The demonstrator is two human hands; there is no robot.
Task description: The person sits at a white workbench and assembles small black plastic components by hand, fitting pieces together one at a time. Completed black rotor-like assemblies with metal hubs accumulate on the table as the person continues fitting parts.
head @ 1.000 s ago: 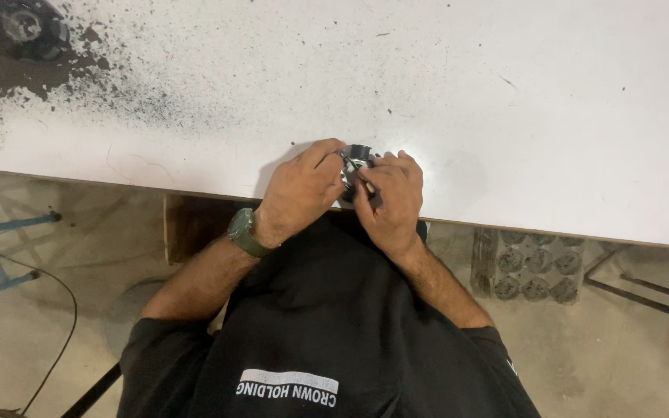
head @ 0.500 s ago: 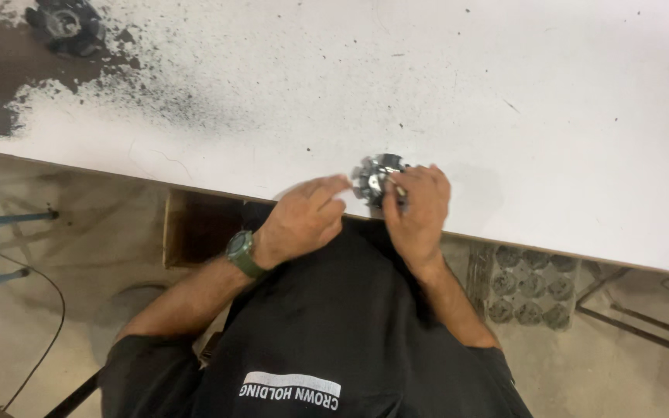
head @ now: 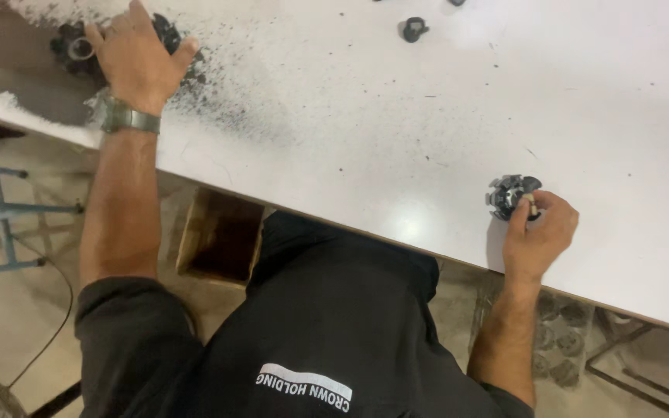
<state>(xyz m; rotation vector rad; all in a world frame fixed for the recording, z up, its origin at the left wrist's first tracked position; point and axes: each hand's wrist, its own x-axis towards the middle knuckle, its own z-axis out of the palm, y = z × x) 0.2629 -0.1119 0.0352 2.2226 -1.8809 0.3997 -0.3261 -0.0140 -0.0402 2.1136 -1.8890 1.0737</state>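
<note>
My right hand (head: pixel 540 232) rests on the white table (head: pixel 396 147) near its front edge, fingers closed around a small grey toothed metal part (head: pixel 509 193) that sits on the tabletop. My left hand (head: pixel 135 56), with a wristwatch on the wrist, reaches to the far left and lies palm-down over a cluster of dark metal parts (head: pixel 79 48) in a patch of black grime. Whether those fingers grip anything is hidden under the hand.
A small dark part (head: pixel 412 29) lies at the table's far middle. Black dust spreads over the table's left end. Below the table stand a brown open box (head: pixel 220 241), a blue metal frame (head: pixel 1 209) and a tray of round parts (head: pixel 559 340) on the floor.
Both hands were together on the toothed part at the table edge. The left hand has since swung far left onto the dark parts; the right hand stays on the toothed part.
</note>
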